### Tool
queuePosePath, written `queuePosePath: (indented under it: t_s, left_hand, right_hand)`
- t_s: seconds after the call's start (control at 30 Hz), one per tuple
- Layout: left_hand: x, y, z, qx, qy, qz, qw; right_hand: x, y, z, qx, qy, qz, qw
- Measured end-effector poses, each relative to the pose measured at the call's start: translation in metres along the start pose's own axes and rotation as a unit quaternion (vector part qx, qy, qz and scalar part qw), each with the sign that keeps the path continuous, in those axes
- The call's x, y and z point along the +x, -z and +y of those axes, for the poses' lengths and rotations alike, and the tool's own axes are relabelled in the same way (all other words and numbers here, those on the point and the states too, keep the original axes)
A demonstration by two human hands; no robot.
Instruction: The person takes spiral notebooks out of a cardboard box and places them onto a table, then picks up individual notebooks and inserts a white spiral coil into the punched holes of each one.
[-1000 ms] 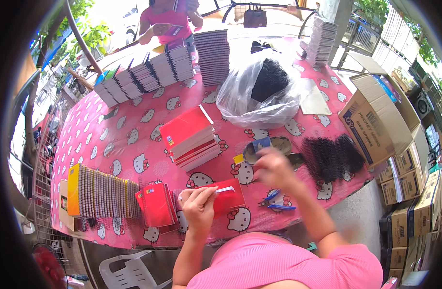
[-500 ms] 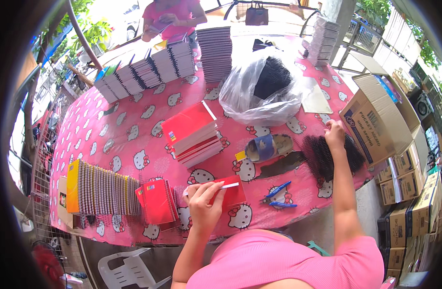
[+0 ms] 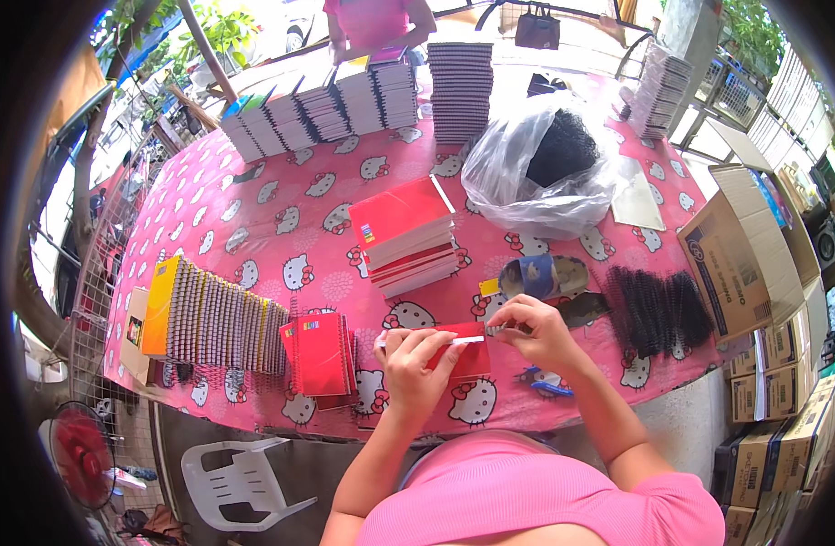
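From the head camera, I see both hands meeting over a small red notebook (image 3: 461, 350) at lower centre of the frame, just above the near edge of the pink patterned surface (image 3: 281, 205). My left hand (image 3: 415, 357) has its fingers closed narrowly on the notebook's left end, pinning it from above. My right hand (image 3: 537, 331) pinches narrowly at the right end of the white strip along the notebook's upper edge; whether a black coil sits in that pinch is too small to tell. The notebook's long axis runs left to right across the frame, directly between the two hands, so both are equally close to it.

Just right of the right hand lies a row of black binding coils (image 3: 656, 309), with blue pliers (image 3: 546, 382) below the hand near the surface's edge and a roll of tape (image 3: 537, 276) just above it. A stack of red notebooks (image 3: 406, 235) rises at centre; a standing row of bound notebooks (image 3: 212, 320) fills the lower left. A plastic bag (image 3: 536, 168) sits upper centre, cardboard boxes (image 3: 740, 250) at right.
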State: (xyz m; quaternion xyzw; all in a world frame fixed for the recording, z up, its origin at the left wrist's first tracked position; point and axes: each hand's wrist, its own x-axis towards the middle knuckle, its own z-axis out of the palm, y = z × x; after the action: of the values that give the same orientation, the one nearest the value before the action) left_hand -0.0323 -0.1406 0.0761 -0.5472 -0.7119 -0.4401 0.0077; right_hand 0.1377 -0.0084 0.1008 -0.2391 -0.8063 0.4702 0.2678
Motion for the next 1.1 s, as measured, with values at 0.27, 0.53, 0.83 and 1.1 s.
queuePosePath:
  t_s: [0.27,0.53,0.83,1.1]
  left_hand:
    - [0.003,0.002,0.008,-0.014,-0.017,0.015,1.000]
    - [0.001,0.004,0.005,0.011,-0.016,0.000,1.000]
    - [-0.005,0.000,-0.002,0.000,0.014,-0.016,1.000]
    - [-0.003,0.003,0.000,0.008,0.001,-0.009,1.000]
  right_hand:
    - [0.013,0.013,0.007,0.038,-0.007,-0.123,0.992]
    - [0.001,-0.018,-0.011,-0.215,0.101,0.005,0.971]
    - [0.000,-0.028,-0.026,-0.200,0.080,0.038,0.976]
    - [0.006,-0.013,-0.016,-0.239,0.115,-0.020,0.964]
